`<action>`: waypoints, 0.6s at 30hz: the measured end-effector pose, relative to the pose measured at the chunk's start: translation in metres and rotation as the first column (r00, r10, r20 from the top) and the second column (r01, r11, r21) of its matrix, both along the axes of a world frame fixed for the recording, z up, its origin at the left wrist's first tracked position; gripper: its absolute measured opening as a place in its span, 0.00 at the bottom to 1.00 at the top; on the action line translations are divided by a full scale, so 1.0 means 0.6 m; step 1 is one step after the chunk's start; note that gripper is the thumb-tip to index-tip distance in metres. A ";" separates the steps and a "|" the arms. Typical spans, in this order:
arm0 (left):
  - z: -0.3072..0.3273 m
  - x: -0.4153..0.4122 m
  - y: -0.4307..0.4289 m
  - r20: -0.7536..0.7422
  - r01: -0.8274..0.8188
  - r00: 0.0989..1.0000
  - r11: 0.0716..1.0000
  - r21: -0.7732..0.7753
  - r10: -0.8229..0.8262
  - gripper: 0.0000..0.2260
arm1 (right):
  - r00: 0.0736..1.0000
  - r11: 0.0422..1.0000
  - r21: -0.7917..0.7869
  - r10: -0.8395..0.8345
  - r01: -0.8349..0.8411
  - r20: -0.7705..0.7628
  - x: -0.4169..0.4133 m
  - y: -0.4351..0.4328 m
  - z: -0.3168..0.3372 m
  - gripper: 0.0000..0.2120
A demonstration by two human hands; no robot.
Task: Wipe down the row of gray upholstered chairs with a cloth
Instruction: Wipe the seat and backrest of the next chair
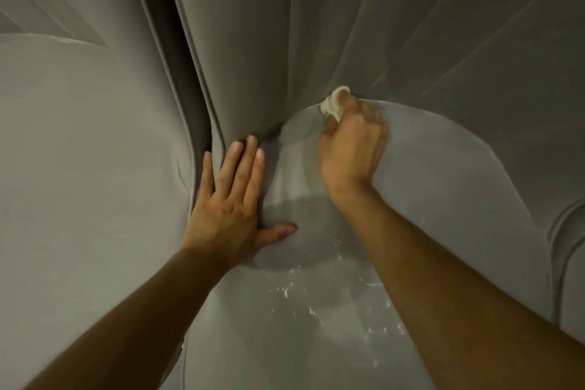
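The gray chairs (443, 184) stand side by side, with a dark gap between two of them. The small white cloth (334, 103) is bunched at the crease where one seat meets its back.

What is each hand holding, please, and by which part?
The right hand grips the white cloth by its bunched bulk, one end protruding; the left hand holds nothing.

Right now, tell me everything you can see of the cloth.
The cloth is small, white and soft-looking, bunched into a wad. Only part of it shows, poking out above the right hand, whose curled fingers grip it. It is pressed into the crease where the gray seat meets the backrest. How large it is, and the part inside the fist, cannot be seen.
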State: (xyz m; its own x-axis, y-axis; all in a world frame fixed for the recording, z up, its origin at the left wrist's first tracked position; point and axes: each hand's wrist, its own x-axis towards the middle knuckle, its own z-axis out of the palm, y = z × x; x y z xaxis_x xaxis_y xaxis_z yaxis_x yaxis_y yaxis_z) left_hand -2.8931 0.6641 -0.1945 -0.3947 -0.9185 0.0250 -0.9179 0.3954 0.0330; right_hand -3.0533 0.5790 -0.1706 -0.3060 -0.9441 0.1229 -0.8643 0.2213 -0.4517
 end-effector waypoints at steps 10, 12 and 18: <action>-0.001 0.004 -0.004 -0.055 0.009 0.998 1.000 0.016 -0.008 0.44 | 0.945 0.947 0.008 0.319 -0.320 0.078 0.037 0.035 0.013 0.19; 0.004 0.008 0.000 -0.063 0.034 0.998 0.999 0.037 -0.032 0.45 | 0.869 0.874 -0.013 0.485 -0.486 0.102 0.028 0.058 0.015 0.18; 0.014 0.035 0.071 -0.002 -0.079 0.997 0.989 0.122 0.080 0.46 | 0.750 0.757 0.018 0.642 -0.653 0.159 -0.012 0.095 0.043 0.19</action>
